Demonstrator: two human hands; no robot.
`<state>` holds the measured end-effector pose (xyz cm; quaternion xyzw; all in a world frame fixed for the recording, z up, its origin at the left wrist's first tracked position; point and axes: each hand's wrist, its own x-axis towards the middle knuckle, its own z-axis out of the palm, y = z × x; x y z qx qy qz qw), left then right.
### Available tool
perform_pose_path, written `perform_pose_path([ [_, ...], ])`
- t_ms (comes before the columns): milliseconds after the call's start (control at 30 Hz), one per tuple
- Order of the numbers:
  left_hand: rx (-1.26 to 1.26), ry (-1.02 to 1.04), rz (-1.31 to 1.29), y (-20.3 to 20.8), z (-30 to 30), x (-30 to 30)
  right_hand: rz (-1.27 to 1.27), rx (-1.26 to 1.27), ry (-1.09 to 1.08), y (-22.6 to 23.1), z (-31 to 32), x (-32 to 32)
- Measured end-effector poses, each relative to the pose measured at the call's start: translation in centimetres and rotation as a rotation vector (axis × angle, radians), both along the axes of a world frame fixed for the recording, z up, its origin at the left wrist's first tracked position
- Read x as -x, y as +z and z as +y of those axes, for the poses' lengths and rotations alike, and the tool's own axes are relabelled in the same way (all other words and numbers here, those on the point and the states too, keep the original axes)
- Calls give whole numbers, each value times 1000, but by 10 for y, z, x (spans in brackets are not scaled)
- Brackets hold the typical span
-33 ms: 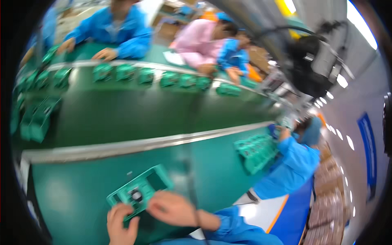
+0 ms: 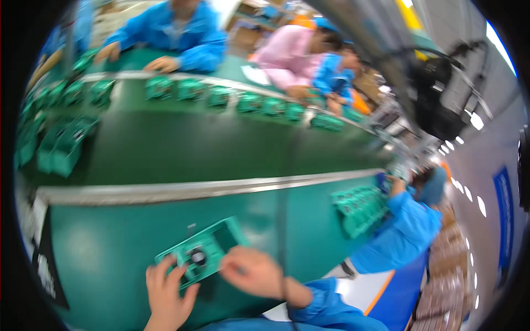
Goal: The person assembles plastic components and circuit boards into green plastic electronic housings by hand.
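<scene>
A green plastic tray (image 2: 229, 227) lies slanted on the green worktop in front of me. It has an open rectangular pocket at its far right end and a round black-and-white part (image 2: 197, 256) near its middle. My left hand (image 2: 168, 292) grips the tray's near left end, its fingers over the rim and its thumb at the near edge. By the near right side my right hand (image 2: 254, 273) is closed, with fingertips curled together and slightly blurred. Whatever lies between those fingers, if anything, is hidden. A small grey piece (image 2: 191, 226) shows just beyond the tray's far edge.
A metal rail (image 2: 165, 190) divides my worktop from a dark green belt (image 2: 193, 143). Several green trays (image 2: 66, 146) stand on the belt's left and along its far edge. To the right a co-worker in blue (image 2: 397, 231) sits beside stacked green trays (image 2: 359, 207). A dark cable (image 2: 282, 231) hangs before me.
The whole scene has shifted rightward in the view. Both hands keep about the same place on and beside the tray.
</scene>
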<state>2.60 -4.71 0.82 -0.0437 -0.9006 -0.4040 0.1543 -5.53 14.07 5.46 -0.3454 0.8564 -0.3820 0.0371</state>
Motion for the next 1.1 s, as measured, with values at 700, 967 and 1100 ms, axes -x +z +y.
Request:
perform_pose_path([
  [700,305,50,-92,-16,27,-16,147,-786,-107,-7,-18,24],
  [967,336,74,-83,-18,27,-17,159,-813,-129,-14,-20,23],
  [1100,347,85,-84,-18,28,-17,179,-815,-143,-15,-18,22],
])
